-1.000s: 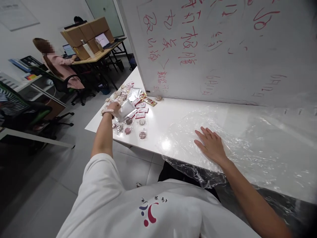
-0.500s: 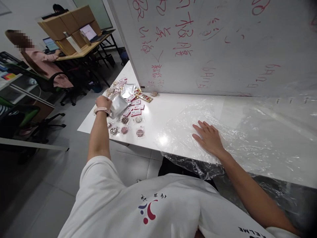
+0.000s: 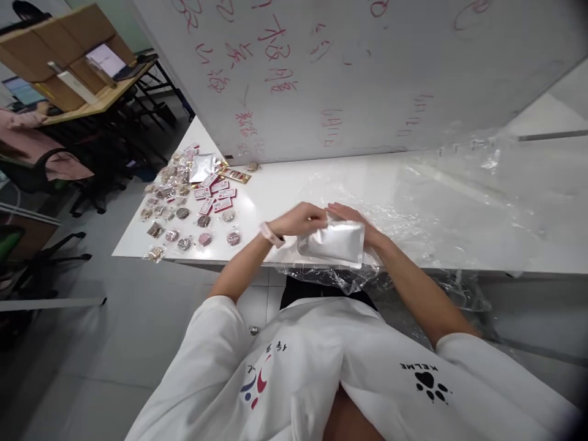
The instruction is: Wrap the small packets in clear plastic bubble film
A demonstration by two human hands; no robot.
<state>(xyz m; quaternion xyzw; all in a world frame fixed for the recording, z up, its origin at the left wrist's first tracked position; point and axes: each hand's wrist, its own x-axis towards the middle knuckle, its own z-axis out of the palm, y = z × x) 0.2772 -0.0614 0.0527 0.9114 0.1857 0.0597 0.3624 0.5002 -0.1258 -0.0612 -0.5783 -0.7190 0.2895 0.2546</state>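
My left hand, a pale band at its wrist, pinches the top edge of a silver foil pouch. The pouch hangs tilted above the near side of the white table. Just behind it, my right hand has its fingers stretched out over a clear plastic sheet; the pouch covers part of that palm. Whether pouch and right hand touch, I cannot tell. Another silver pouch lies on the left end of the table, beside several red-and-white packets and a gold sachet.
Several small wrapped round items spread over the left end of the table. A whiteboard with red writing rises at the back. A wrapped piece lies on the floor. At the left, a person in pink sits by a desk.
My left hand has carried the silver pouch from the left pile rightward to my right hand. The right hand is now partly behind the pouch. The view has turned rightward.
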